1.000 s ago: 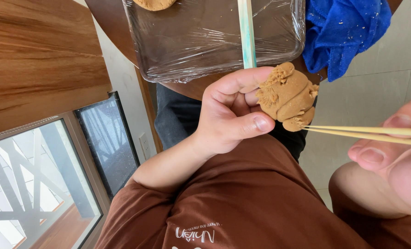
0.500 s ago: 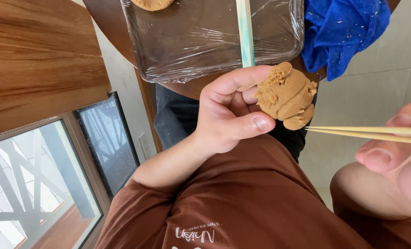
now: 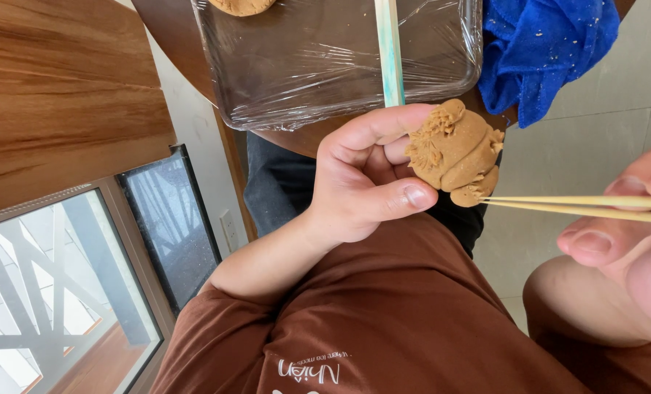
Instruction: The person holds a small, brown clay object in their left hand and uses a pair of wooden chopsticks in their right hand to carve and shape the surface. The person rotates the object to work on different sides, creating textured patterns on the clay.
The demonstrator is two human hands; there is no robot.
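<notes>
My left hand (image 3: 366,179) pinches a tan-brown lump of soft clay (image 3: 457,149) between thumb and fingers, just below the table's edge. The lump has smooth folds and a rough, frayed patch at its upper left. My right hand (image 3: 625,233), at the right edge, grips two thin pale wooden sticks (image 3: 581,206) laid side by side. Their tips touch the lower right side of the lump.
A metal tray wrapped in clear film (image 3: 303,80) sits on the round brown table (image 3: 187,44), with a pale green stick (image 3: 389,51) lying across it and another clay piece (image 3: 241,6) at its far end. A blue cloth (image 3: 548,47) lies to the right. A window (image 3: 63,292) is on the left.
Almost nothing has changed. My right hand and the sticks have shifted very slightly while the left hand keeps the lump still.
</notes>
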